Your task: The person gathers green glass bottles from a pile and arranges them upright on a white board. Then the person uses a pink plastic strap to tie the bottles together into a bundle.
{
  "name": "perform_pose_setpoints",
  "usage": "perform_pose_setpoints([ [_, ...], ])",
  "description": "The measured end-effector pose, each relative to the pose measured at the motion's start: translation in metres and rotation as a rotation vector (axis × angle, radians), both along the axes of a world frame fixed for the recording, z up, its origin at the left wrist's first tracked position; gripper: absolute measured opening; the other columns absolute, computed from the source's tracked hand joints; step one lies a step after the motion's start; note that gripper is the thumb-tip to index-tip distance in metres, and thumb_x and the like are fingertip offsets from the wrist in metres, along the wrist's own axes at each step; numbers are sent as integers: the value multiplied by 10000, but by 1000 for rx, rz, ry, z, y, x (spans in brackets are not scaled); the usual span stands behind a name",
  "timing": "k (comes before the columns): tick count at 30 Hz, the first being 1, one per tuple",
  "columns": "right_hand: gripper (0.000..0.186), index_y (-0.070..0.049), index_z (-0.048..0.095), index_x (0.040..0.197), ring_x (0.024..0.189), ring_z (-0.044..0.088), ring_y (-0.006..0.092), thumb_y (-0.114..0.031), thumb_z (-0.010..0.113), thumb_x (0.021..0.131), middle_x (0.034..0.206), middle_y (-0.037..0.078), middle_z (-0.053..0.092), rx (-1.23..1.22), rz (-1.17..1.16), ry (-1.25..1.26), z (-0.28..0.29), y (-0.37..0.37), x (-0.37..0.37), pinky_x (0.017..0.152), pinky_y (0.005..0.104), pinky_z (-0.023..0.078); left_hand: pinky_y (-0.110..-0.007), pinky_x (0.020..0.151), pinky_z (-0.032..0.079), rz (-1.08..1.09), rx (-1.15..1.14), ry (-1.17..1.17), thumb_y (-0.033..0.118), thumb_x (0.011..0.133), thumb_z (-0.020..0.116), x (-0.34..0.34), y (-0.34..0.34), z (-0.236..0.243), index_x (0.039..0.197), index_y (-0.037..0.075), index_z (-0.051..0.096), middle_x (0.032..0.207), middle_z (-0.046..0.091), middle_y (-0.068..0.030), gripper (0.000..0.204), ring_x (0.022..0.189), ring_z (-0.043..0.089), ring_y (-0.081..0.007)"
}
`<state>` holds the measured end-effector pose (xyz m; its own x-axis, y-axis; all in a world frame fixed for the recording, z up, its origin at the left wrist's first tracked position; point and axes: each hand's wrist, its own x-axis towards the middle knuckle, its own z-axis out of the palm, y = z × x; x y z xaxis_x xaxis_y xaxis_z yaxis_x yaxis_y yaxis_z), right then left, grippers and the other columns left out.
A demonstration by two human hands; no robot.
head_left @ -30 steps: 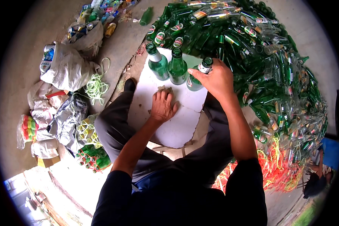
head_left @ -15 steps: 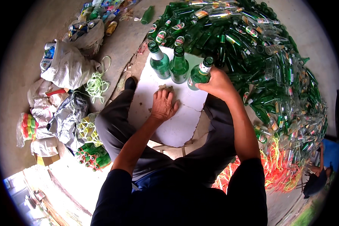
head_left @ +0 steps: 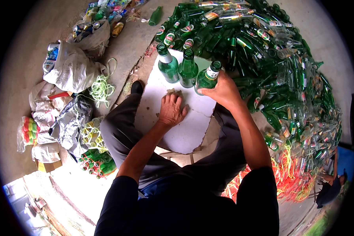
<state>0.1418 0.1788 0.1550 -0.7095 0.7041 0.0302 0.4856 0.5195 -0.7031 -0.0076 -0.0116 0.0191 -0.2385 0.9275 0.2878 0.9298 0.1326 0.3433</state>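
Note:
My right hand (head_left: 227, 89) is wrapped round a green glass beer bottle (head_left: 205, 80) with a pale neck label, upright at the far right of a white board (head_left: 177, 129) between my knees. To its left, close by, another green bottle (head_left: 188, 70) stands on the board. Beside that one is a third green bottle (head_left: 168, 69) with a pale neck band. My left hand (head_left: 171, 111) lies flat on the board just in front of them, fingers spread, touching no bottle. A brownish chipped patch shows at its fingertips.
A large heap of green and clear bottles (head_left: 271, 70) rises beyond and right of the board. Red and yellow strapping (head_left: 291, 177) lies at lower right, near another person (head_left: 329, 188). White sacks (head_left: 72, 69), pale green strapping (head_left: 102, 88) and bundled green bottles (head_left: 100, 162) are on the left.
My right hand has brought its bottle slightly left, closer to the middle one. My left hand stays flat on the board.

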Motion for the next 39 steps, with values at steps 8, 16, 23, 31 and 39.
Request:
perform_pose_setpoints([
  [8,731,-40,586,1294,1072,681,373,-291,881,674,1148,221,704,-266,95,-139,-32,14,11,932,411,528,-488,995,369,-6,9,-5,365,869,644,-1,0,0,1212,44,564,1209,521,-169,476,1151,488,-356],
  [16,587,-56,672,1190,1029,694,327,-289,866,688,1109,201,720,-374,90,-154,-49,12,6,915,385,525,-479,971,372,4,66,-98,376,871,648,-3,-2,-1,1204,47,566,1141,540,-167,475,1101,495,-363],
  [23,512,-40,696,1124,983,708,313,-272,851,694,1053,185,734,-422,80,-122,-58,13,8,883,384,536,-474,934,454,90,269,-456,172,775,749,-9,5,-4,1347,-7,443,1230,543,-205,674,1049,579,-367],
  [31,497,-31,697,1101,948,706,351,-262,838,685,1005,209,730,-321,89,-135,-59,16,10,845,406,542,-417,893,514,223,300,-615,73,765,735,-7,16,-10,1510,-33,265,1172,589,-197,887,930,652,-301],
  [39,428,-4,714,999,883,709,357,-251,838,672,939,215,728,-321,76,-115,-73,19,11,803,413,546,-337,844,519,400,219,-974,68,784,757,-17,24,-12,1552,1,255,915,620,-106,919,856,627,-196],
])
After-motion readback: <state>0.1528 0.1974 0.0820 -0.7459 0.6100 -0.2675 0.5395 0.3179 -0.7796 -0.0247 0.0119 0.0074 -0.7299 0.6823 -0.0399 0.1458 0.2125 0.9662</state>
